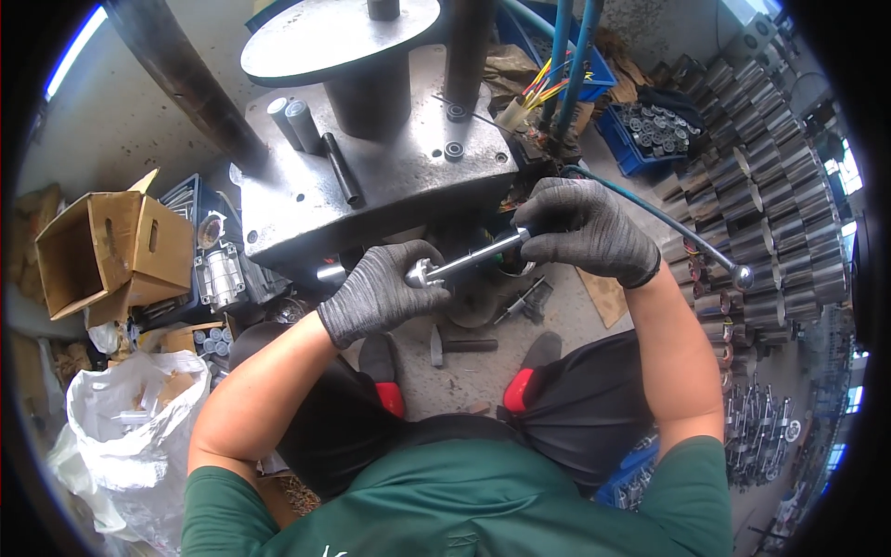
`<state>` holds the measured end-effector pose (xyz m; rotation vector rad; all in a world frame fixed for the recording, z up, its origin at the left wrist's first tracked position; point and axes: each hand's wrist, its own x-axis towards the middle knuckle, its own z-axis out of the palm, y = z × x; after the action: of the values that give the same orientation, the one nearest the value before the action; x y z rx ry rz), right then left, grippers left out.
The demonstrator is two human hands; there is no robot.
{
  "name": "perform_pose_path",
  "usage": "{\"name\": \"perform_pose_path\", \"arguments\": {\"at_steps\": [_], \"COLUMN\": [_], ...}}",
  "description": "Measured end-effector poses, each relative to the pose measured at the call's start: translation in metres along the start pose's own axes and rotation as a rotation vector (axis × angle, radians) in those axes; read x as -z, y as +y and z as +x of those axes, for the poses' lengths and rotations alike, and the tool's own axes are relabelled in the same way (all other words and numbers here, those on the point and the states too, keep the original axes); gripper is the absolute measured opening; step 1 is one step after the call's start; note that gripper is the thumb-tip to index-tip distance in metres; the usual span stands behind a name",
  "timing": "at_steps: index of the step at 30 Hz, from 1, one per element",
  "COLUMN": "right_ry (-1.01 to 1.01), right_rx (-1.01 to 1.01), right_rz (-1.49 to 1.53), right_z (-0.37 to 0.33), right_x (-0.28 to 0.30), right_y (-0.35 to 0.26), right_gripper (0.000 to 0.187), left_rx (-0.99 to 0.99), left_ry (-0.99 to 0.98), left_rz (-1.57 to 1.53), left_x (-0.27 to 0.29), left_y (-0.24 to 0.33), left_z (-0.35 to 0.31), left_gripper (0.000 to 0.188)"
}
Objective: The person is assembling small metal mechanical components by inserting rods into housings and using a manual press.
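**Two gloved hands, one steel shaft, little room to spare**

Two grey knit gloves share a single polished steel shaft (469,261), held in the air just below the front edge of the press table (390,176). The left hand (382,291) has its fingers curled shut around the shaft's rounded lower end; the right hand (580,229) is closed over the upper end, fingers wrapped tight.

The shaft looks smooth and possibly oily, so a loosened grip could let it slide out and drop toward the person's feet, where a hammer (461,345) already lies on the floor. The teal hose (650,215) runs just past the right wrist and could snag a sleeve or glove. Loose cylinders (295,121) standing near the table's edge could roll off if the table is knocked.

The press table is bare grey metal, scuffed, with bearings and a dark rod lying on it. Around it the workshop is crowded: an open cardboard box (116,251) and a white plastic bag (130,418) to the left, rows of stacked metal rotors (770,186) to the right, a blue crate of parts (650,135) behind.
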<state>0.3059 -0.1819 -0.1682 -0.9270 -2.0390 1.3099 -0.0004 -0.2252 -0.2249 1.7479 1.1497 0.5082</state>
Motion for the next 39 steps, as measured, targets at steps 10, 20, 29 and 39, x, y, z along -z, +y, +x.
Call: {"name": "perform_pose_path", "arguments": {"at_steps": [10, 20, 29, 39], "right_ry": [-0.05, 0.077, 0.405, 0.347], "right_rx": [0.142, 0.065, -0.006, 0.155], "right_rz": [-0.207, -0.144, 0.182, -0.894], "right_z": [0.004, 0.009, 0.063, 0.125], "right_x": [-0.006, -0.046, -0.029, -0.037], "right_y": [-0.001, -0.004, 0.045, 0.083], "right_gripper": [0.027, 0.035, 0.028, 0.017], "left_rx": [0.068, -0.036, 0.065, 0.346], "left_ry": [-0.085, -0.096, -0.032, 0.112], "left_rz": [-0.025, -0.001, -0.738, -1.189], "left_x": [0.013, 0.009, -0.007, -0.023], "left_y": [0.003, -0.004, -0.01, -0.043], "left_z": [-0.003, 0.004, -0.011, -0.031], "left_gripper": [0.043, 0.052, 0.075, 0.036]}}
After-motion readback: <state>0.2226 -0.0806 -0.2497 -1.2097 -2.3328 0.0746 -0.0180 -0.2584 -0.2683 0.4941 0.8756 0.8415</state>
